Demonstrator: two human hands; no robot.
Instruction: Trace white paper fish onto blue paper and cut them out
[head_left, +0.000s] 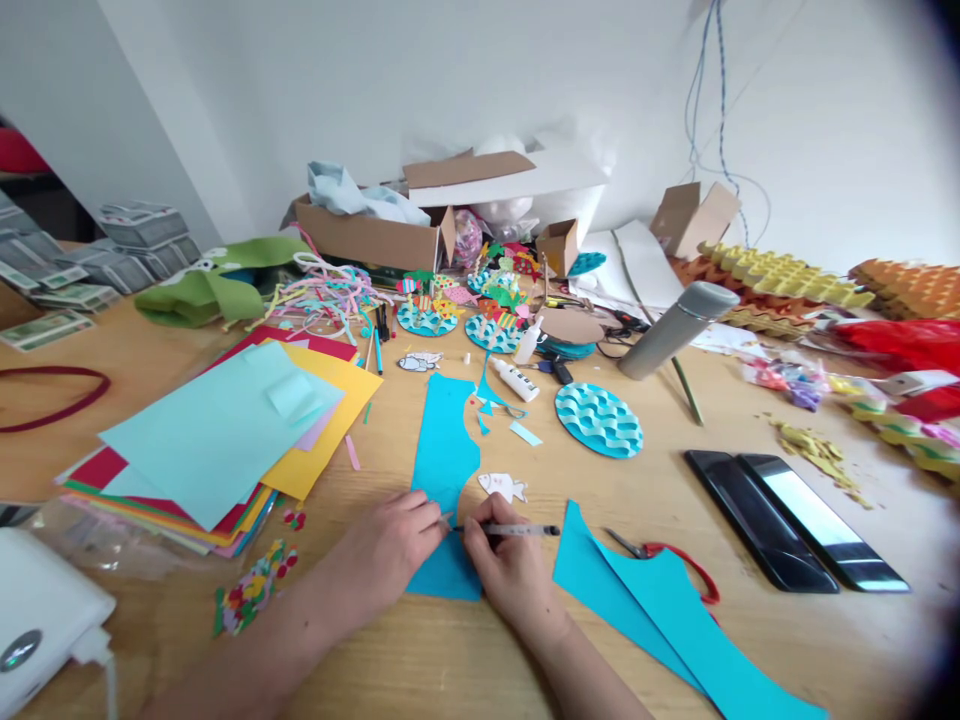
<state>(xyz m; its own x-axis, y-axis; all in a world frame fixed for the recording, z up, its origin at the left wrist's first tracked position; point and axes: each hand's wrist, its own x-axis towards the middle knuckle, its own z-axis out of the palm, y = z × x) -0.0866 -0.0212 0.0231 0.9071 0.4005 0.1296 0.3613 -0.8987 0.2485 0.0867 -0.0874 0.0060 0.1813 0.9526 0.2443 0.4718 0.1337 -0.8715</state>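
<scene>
A strip of blue paper [446, 440] with a wavy cut right edge lies in front of me. My left hand [401, 535] presses on its lower part with fingers together; a small pale bit shows at the fingertips, too covered to name. My right hand [510, 565] is closed around a black-tipped marker pen [521, 530], its tip on the blue paper beside my left fingertips. A white paper fish [504, 486] lies just beyond my right hand. To the right, scissors [660, 552] with red handles lie partly under more cut blue paper [675, 600].
Coloured paper sheets [217, 430] are stacked at left, near small paper scraps [259, 590]. Glue bottles [517, 380], a wave-patterned blue disc [598, 420] and a grey flask [679, 330] stand or lie ahead. Two phones [761, 520] lie at right. Boxes [375, 235] line the wall.
</scene>
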